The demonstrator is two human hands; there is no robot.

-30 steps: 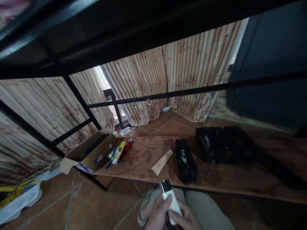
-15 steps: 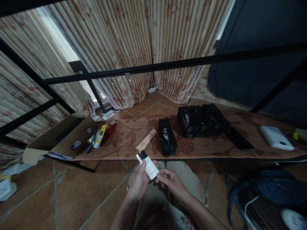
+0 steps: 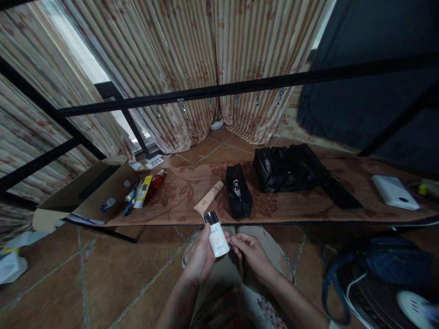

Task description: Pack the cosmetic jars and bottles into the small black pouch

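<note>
My left hand (image 3: 200, 256) is wrapped round a small white bottle (image 3: 217, 236) with a dark silver cap, held upright over my knees. My right hand (image 3: 251, 251) sits just right of the bottle, its fingertips pinched near the bottle's lower end. Ahead, on a low board with a floral cover (image 3: 274, 208), lie a beige tube (image 3: 208, 197) and an open black pouch (image 3: 237, 198) with a small silver-topped item inside. A larger black bag (image 3: 291, 168) lies behind it to the right.
A cardboard box (image 3: 85, 194) at the left holds small items; a toothbrush, a yellow tube and a red bottle (image 3: 156, 181) lie beside it. A white power bank (image 3: 394, 192) is at the right. Black metal bars (image 3: 240, 87) cross in front of the curtains. A blue backpack (image 3: 387, 267) sits on the tiled floor.
The view dropped from under a dark beam to the board. The bottle turned more upright in my left hand, and my right hand moved nearer its lower end.
</note>
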